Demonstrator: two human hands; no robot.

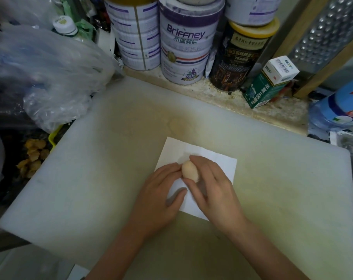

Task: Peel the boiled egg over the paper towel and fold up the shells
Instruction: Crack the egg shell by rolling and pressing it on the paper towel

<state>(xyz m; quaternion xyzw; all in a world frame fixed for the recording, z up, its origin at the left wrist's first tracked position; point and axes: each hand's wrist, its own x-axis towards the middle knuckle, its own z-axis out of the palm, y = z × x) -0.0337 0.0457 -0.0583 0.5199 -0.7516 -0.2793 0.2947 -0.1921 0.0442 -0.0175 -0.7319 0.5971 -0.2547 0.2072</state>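
A pale brown boiled egg (189,171), still in its shell, is held over a white paper towel (222,164) that lies flat on the white cutting board (111,168). My right hand (214,186) wraps around the egg from the right, fingers over its top and thumb beneath. My left hand (161,190) touches the egg's left side with its fingertips, and its thumb rests on the towel. No loose shell shows on the towel.
Several tall tins (183,41) and a dark jar (240,55) line the back ledge, with a green box (266,87) beside them. A crumpled plastic bag (44,71) bulges at the left. A blue bottle (341,106) lies at the right edge.
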